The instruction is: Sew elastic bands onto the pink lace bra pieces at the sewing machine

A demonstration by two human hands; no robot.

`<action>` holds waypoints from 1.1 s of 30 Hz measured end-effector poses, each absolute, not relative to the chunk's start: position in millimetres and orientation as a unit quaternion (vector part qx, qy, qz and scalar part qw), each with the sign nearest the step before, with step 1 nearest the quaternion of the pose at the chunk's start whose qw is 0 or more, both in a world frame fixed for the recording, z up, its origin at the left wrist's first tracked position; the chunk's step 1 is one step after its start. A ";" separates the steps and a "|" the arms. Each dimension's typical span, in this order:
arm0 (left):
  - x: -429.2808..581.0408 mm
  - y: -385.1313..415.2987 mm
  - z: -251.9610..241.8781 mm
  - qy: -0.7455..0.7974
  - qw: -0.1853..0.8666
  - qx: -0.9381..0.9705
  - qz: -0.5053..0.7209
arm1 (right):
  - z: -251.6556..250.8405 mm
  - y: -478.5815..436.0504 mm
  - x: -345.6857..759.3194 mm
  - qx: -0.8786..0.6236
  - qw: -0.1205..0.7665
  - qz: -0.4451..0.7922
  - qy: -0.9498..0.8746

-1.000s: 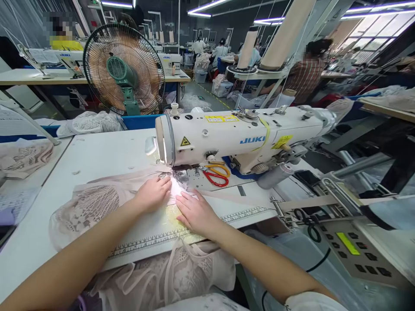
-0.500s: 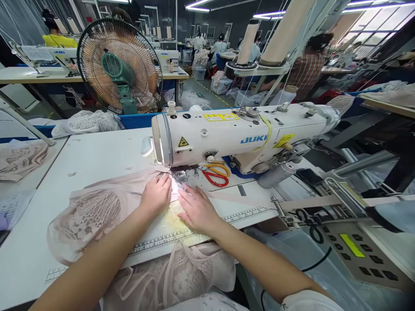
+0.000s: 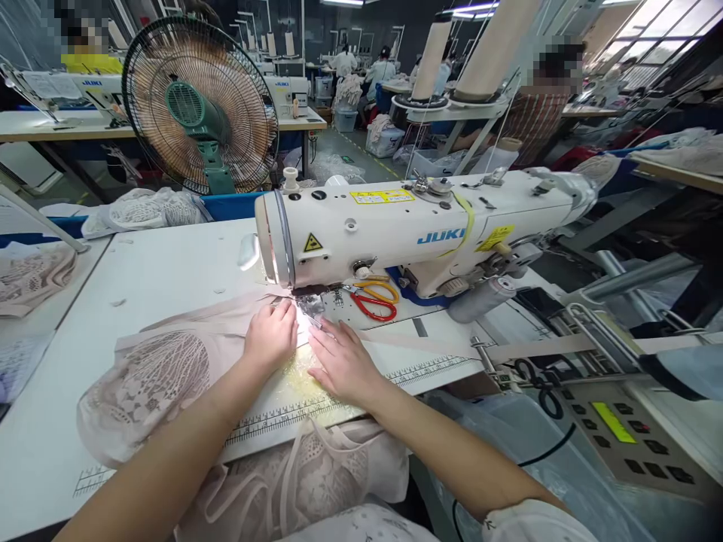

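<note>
My left hand (image 3: 271, 333) is at the sewing machine's needle area, fingers curled and pressed together on the edge of a beige lace bra (image 3: 163, 361). The bra's lace cup spreads over the table to the left, partly beneath my forearm. Just right of the needle, my right hand (image 3: 343, 359) lies flat with its fingers stretched toward the presser foot, touching the work. A pale elastic band (image 3: 421, 345) runs from beside that hand to the right. The white sewing machine (image 3: 333, 241) stands over the fabric; my fingertips partly hide the stitching spot.
Red-handled scissors (image 3: 373, 307) and yellow-handled ones (image 3: 379, 289) lie by the machine bed. More beige lace bras (image 3: 327, 470) hang at the table's front edge. A printed ruler (image 3: 294, 412) runs along that edge. Behind stands a fan (image 3: 197, 105); a control panel (image 3: 626, 436) sits at right.
The whole view has shifted slightly. Both hands keep nearly the same place at the needle, and the bra on the table looks almost unmoved.
</note>
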State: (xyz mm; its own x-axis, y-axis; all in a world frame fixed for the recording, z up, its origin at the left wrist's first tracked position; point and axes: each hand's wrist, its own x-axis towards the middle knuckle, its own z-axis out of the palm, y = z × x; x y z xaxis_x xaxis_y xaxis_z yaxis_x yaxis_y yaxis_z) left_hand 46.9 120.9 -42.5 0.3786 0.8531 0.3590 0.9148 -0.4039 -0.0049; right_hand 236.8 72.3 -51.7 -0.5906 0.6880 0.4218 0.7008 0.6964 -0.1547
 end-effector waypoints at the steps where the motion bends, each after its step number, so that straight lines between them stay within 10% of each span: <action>1: 46.8 121.1 -42.5 -0.536 0.103 -0.824 -0.153 | -51.6 72.3 237.0 -0.389 0.229 -0.012 -0.892; 33: 16.7 131.2 -34.8 -0.331 0.068 -0.928 -0.155 | -48.5 76.6 241.0 -0.394 0.301 0.019 -0.868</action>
State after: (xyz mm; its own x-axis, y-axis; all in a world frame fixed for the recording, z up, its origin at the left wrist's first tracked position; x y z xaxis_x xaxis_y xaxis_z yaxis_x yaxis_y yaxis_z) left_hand 16.7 131.2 -34.8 0.7323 0.5938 0.3334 0.6361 -0.7713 -0.0236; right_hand 241.0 76.6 -48.5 -0.5085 0.6952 0.5081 0.6729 0.6890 -0.2693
